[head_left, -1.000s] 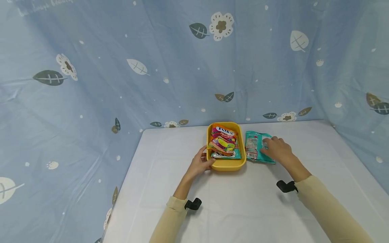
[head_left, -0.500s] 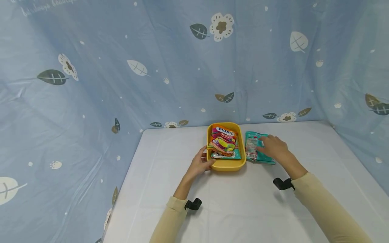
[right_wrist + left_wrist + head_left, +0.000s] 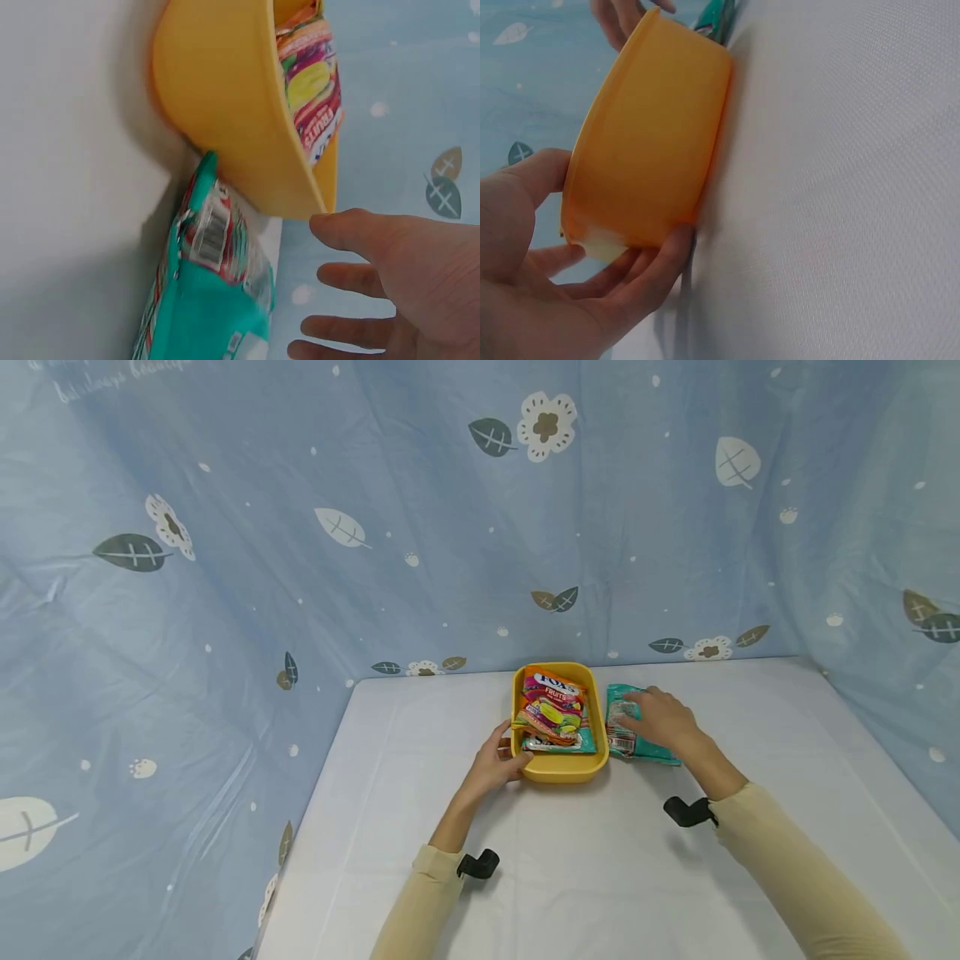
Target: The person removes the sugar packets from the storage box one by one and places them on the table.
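Observation:
A yellow plastic container point(image 3: 562, 767) stands on the white table, holding an orange and purple FOX'S Fruits candy bag point(image 3: 553, 702) on top of a teal packet point(image 3: 587, 742). My left hand point(image 3: 492, 768) grips the container's near left corner; in the left wrist view, thumb and fingers curve against its yellow wall point(image 3: 656, 127). Flat on the table to the right lies another teal packet point(image 3: 624, 745), printed side and barcode showing. My right hand point(image 3: 663, 722) hovers above that packet with fingers extended, holding nothing. In the right wrist view its thumb appears close to the container's rim.
A blue curtain point(image 3: 450, 568) with leaves and flowers hangs behind the table and along its sides. The white tablecloth point(image 3: 585, 877) spreads in front of the container. Each wrist carries a black camera mount point(image 3: 478, 864).
My right hand has moved left across the teal packet toward the container, and the packet stays where it was. The left hand and the container have kept their places.

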`<state>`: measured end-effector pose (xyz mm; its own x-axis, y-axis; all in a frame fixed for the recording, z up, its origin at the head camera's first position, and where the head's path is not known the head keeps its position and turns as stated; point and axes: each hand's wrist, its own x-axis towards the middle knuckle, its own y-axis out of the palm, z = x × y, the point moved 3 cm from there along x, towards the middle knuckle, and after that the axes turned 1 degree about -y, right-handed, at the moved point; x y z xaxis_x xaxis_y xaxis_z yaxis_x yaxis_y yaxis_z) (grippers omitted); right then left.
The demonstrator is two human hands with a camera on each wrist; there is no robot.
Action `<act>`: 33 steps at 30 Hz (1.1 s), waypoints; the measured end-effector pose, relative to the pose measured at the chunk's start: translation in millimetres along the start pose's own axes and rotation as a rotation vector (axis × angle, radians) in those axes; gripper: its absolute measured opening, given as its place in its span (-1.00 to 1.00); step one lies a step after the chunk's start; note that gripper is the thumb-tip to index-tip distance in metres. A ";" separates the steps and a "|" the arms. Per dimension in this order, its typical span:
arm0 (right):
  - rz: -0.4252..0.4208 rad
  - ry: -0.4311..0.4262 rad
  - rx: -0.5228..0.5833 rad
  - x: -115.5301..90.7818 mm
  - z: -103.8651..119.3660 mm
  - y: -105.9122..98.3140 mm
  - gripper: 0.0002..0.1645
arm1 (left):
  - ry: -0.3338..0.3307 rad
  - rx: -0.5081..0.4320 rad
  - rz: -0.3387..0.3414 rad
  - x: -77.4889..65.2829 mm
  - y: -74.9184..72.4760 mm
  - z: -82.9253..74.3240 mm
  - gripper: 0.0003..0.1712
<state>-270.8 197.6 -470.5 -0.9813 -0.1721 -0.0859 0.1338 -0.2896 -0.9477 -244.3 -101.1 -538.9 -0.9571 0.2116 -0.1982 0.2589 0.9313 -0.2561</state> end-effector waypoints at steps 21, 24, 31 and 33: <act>-0.030 -0.027 0.119 12.6 37.0 3.6 -0.36 | -0.005 -0.010 0.025 -23.7 -3.7 -30.2 -0.12; -0.039 -0.040 0.107 14.1 40.4 2.9 -0.34 | -0.003 -0.001 0.020 -23.1 -3.0 -29.8 -0.12; -0.053 -0.060 0.115 16.7 47.6 -3.8 -0.34 | -0.001 0.005 0.015 -25.6 -2.9 -36.8 -0.12; -0.061 -0.064 0.119 17.5 50.3 -5.1 -0.34 | -0.010 0.008 0.016 -23.7 -3.0 -36.0 -0.11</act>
<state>-281.7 148.7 -451.7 -0.9777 -0.2097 -0.0060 0.0935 -0.4100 -0.9073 -227.1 -98.2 -499.4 -0.9513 0.2239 -0.2116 0.2757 0.9255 -0.2599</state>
